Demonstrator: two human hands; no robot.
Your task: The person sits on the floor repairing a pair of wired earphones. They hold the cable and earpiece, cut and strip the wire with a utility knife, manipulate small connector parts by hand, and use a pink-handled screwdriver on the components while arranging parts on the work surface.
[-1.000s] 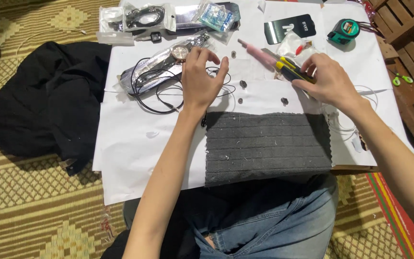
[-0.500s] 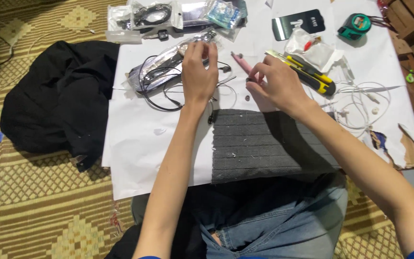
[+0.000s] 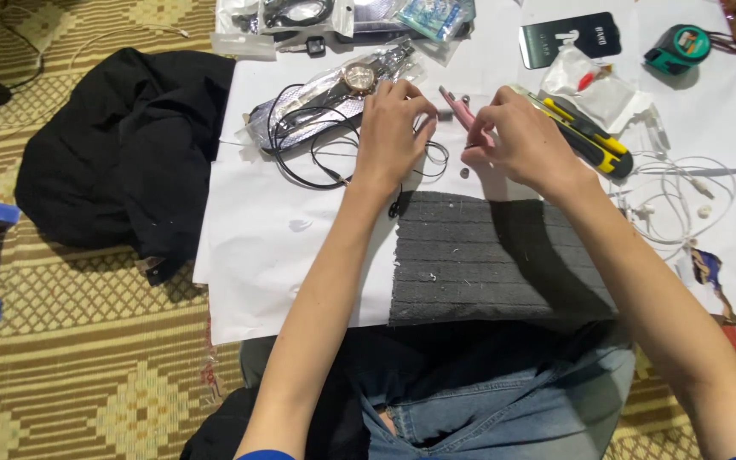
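From the head view, your right hand (image 3: 517, 140) pinches the pink tool (image 3: 457, 109), while your left hand (image 3: 393, 128) rests curled on the black cable (image 3: 317, 158), gripping nothing that shows. That tool lies between both hands, its long axis slanting up-left from your right fingertips, nearer your right.

The right hand (image 3: 517, 140), which a second ago lies over the yellow-and-black utility knife (image 3: 585, 136), now sits left of it, close to the left hand (image 3: 393, 123). Its fingers now pinch the slim pink tool (image 3: 460, 111), tilted between both hands.
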